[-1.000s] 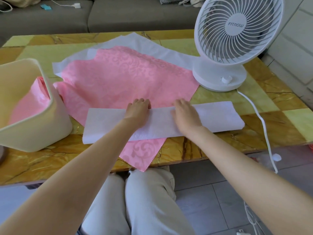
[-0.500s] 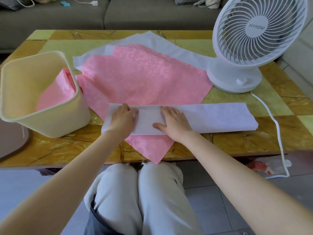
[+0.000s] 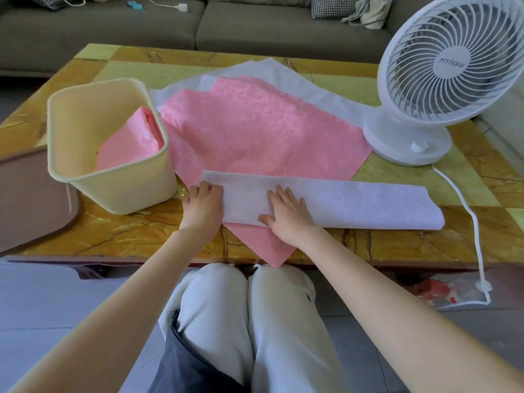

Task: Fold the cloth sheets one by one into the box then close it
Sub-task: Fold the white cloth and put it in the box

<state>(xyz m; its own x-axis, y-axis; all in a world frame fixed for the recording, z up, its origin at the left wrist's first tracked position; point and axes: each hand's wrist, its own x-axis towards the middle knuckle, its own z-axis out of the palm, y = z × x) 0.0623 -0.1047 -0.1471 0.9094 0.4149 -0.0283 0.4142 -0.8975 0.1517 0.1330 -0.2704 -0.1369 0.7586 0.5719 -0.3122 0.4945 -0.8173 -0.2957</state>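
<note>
Just right of the cream, round-cornered box [image 3: 119,191], a long white embossed cloth strip [image 3: 354,205] folded flat across a pink damask-patterned sheet [image 3: 255,131] with pinked edges, on the glossy marbled yellow table [image 3: 397,245]; inside the box, a folded pink cloth [image 3: 127,146]. On the strip, the right grip [image 3: 286,214] released, fingers spread flat; at the strip's end nearest the box, the left grip [image 3: 202,204] with fingers bent over the edge, pinching or merely resting impossible to tell. Far right of the box, a white plastic fan [image 3: 453,66] with curved grille ribs, "FITNOW" readable on its hub.
</note>
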